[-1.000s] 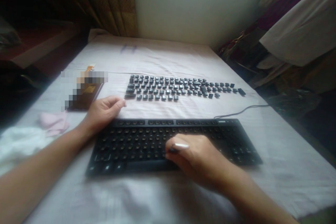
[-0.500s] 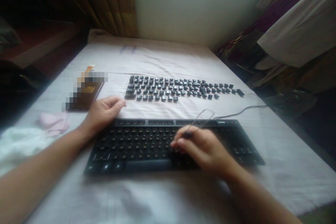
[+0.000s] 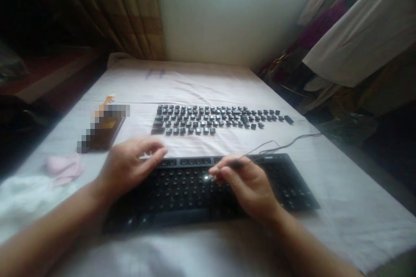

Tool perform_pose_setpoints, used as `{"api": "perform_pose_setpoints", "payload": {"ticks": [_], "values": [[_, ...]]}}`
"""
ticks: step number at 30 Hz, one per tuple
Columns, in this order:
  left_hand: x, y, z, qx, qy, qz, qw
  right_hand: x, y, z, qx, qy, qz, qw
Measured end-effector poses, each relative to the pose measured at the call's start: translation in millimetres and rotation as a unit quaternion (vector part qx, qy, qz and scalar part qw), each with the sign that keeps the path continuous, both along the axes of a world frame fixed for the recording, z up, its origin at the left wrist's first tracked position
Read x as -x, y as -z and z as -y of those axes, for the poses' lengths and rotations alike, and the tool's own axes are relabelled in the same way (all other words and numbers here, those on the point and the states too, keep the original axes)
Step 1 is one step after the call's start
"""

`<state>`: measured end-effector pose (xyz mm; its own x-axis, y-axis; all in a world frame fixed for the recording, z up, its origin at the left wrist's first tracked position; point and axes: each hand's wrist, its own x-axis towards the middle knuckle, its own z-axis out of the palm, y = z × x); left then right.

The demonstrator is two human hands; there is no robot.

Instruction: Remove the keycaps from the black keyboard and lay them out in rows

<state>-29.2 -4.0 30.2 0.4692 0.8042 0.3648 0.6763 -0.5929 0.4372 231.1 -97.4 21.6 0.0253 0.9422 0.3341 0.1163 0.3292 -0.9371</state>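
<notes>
A black keyboard (image 3: 191,216) lies across the front of the sheet, many of its keycaps off and the small key sockets showing. My right hand (image 3: 247,181) is closed on a wire keycap puller (image 3: 236,163) above the keyboard's middle; its thin wire loop sticks out behind the fingers. By the fingertips a small piece glints, perhaps a keycap (image 3: 207,178); I cannot tell what grips it. My left hand (image 3: 130,162) is over the keyboard's upper left corner, fingers loosely curled and apart from the thumb, holding nothing. Removed black keycaps (image 3: 198,117) lie in rows behind the keyboard.
A brown box-like object (image 3: 108,132), partly blurred out, stands at the left. Nearer lie a pink cloth (image 3: 65,169) and a white cloth (image 3: 27,194). The keyboard's cable (image 3: 292,138) runs off to the right edge. Clothes (image 3: 354,47) hang at the right.
My left hand has shifted right and inward over the keyboard corner. The right hand has lifted slightly, and a glint now shows at its fingertips. The view has tilted up a little.
</notes>
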Motion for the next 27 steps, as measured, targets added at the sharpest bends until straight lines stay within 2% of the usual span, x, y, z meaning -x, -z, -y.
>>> {"api": "perform_pose_setpoints", "payload": {"ticks": [3, 6, 13, 18, 21, 27], "values": [[-17, -6.1, 24, 0.066, 0.101, 0.009, 0.993, 3, -1.2, 3, -0.055, 0.006, 0.045, 0.997], [-29, -5.1, 40, 0.119, 0.137, 0.004, 0.983, 6, -3.7, 5, -0.092, 0.010, 0.051, 0.994], [-43, -6.0, 52, 0.219, 0.146, 0.050, 0.963, 13, -6.8, 8, -0.188, -0.042, 0.100, 0.976], [-46, -10.9, 53, 0.307, 0.133, 0.113, 0.936, 16, -4.0, 9, -0.190, -0.050, 0.100, 0.975], [-47, -10.6, 52, 0.370, 0.117, 0.136, 0.912, 16, -3.4, 9, -0.178, -0.035, 0.093, 0.979], [-46, -9.6, 51, 0.489, 0.082, 0.204, 0.844, 11, -10.5, 8, -0.172, 0.025, 0.098, 0.980]]}}
